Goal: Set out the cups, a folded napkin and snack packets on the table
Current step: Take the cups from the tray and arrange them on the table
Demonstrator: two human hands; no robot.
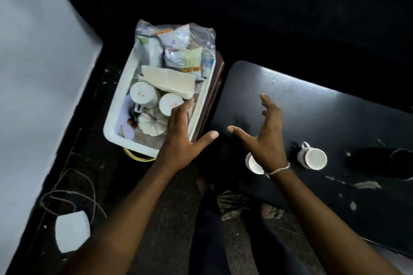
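A white basket (116, 118) left of the black table (324, 114) holds two white cups (143, 95) (169, 104), a folded cream napkin (172, 80) and a clear bag of snack packets (178, 49). My left hand (183, 136) is open, its fingers over the basket's right rim and touching the nearer cup. My right hand (266, 136) hovers open over the table's left end, holding nothing. Two white cups stand on the table: one (312, 158) in full view, another (252, 163) half hidden behind my right wrist.
The basket rests on a dark brown stool (214, 100). A white pumpkin-shaped object (152, 125) lies in the basket's near end. On the dark floor lie a white adapter (71, 230) and looped cables (73, 194). A pale wall (33, 73) runs along the left.
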